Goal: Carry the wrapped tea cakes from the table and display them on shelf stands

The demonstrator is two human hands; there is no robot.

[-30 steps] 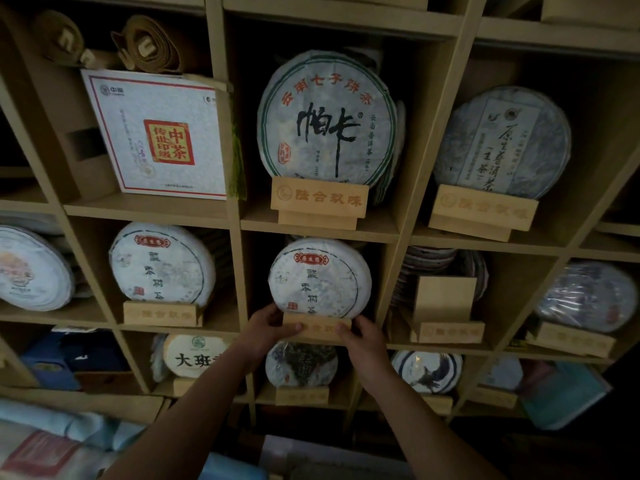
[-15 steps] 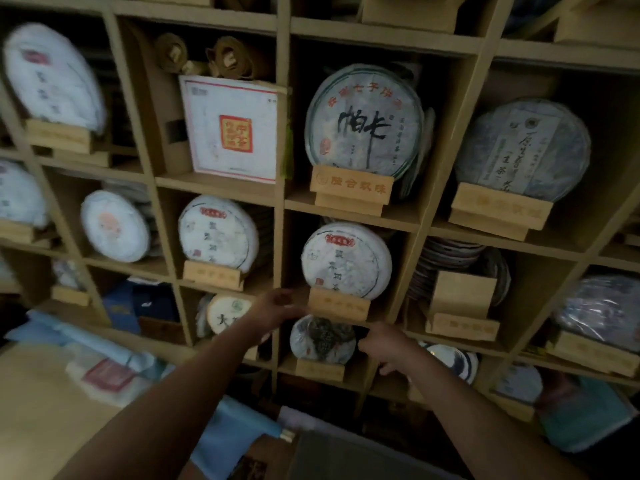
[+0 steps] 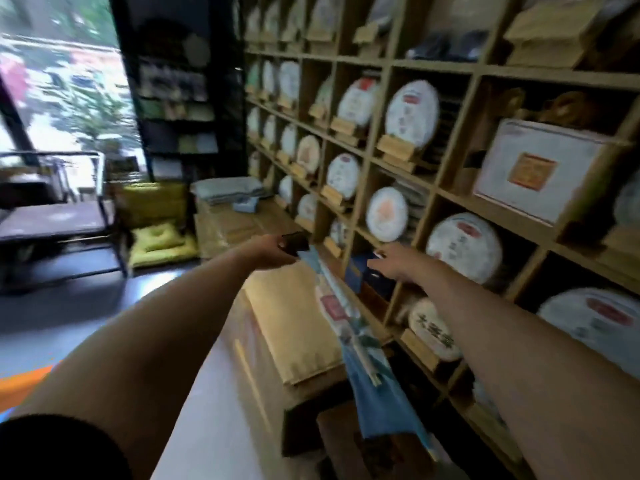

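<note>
At frame centre, I'm reaching both arms out: left hand (image 3: 273, 251) blurred, grip untellable, right hand (image 3: 393, 266) loosely spread, holding nothing; tea cakes (image 3: 464, 245) are sitting upright on stands (image 3: 394, 148) at right, probably so their labels face out.

Daylight comes through a large window (image 3: 59, 81) at upper left. Below it a dark bench (image 3: 55, 220) stands on grey floor (image 3: 52, 313). Yellow cushions (image 3: 159, 242) lie nearby.
</note>
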